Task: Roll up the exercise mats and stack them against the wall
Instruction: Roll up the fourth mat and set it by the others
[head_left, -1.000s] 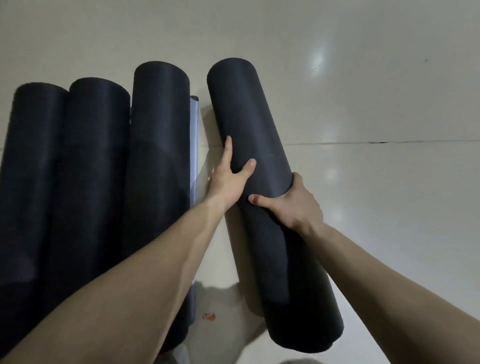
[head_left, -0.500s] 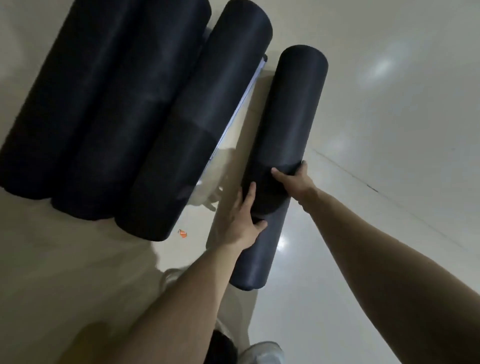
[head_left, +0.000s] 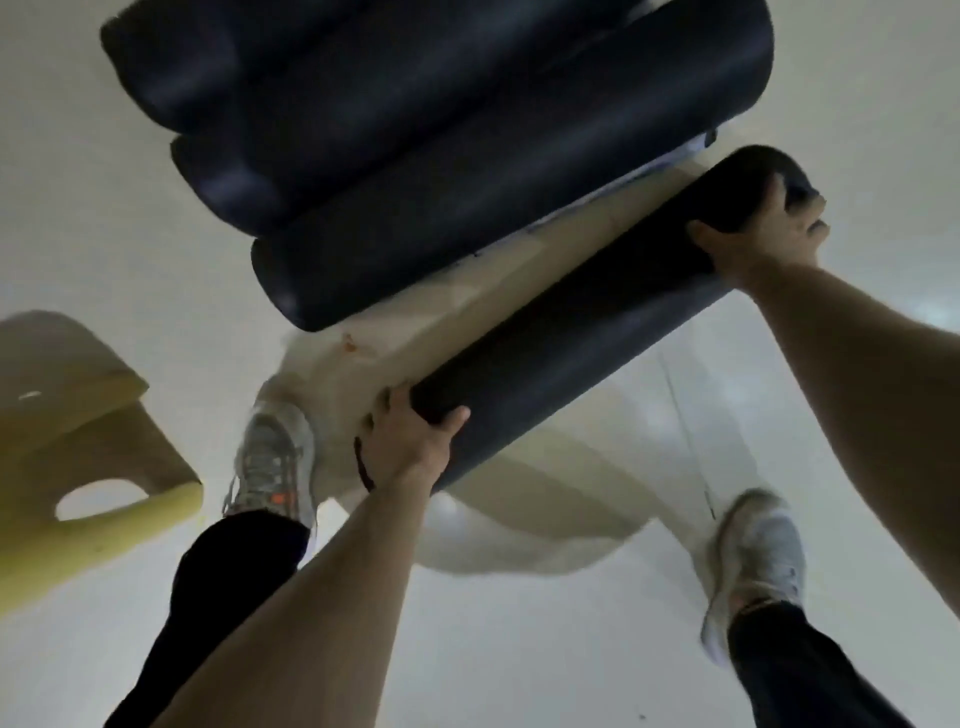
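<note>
Left hand (head_left: 410, 447) and right hand (head_left: 763, 234) apparently grip rolled mat (head_left: 561, 338) ends.

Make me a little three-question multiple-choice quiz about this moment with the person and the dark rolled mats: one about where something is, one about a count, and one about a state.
1. Where are the hands on the held mat?
A. Both at its middle
B. One near each end
C. Both on one end

2. How many rolled mats already lie together in the stack?
A. One
B. Three
C. Five

3. What state is the held mat in?
A. Fully rolled
B. Half unrolled
C. Flat on the floor

Answers:
1. B: the left hand grips the near end of the held mat, and the right hand the far end.
2. B: three dark rolls form the stack.
3. A: it is a tight cylinder gripped in both hands.
</note>
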